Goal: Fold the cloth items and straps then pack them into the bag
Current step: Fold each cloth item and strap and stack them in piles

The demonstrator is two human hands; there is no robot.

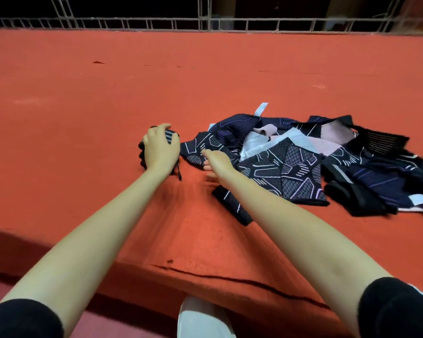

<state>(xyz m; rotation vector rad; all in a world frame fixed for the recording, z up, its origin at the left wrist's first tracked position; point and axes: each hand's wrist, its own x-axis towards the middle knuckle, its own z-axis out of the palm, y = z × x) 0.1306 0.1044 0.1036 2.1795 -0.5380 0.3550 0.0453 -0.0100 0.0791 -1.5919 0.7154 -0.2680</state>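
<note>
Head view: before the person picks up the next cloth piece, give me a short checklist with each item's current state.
1. Left hand secures the small dark bundle: ok, fingers curled over it.
2. Right hand free: ok, fingers straight at the edge of the cloth pile.
3. Pile folded: not ok, pieces lie jumbled and overlapping.
4. Small dark strip near the right forearm packed: not ok, loose on the red surface.
5. Bundle is the bag, and open: cannot tell.

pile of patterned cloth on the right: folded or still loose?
Loose. The cloth pile lies crumpled and overlapping on the red surface, pale linings showing. The right hand reaches its near edge.
</note>
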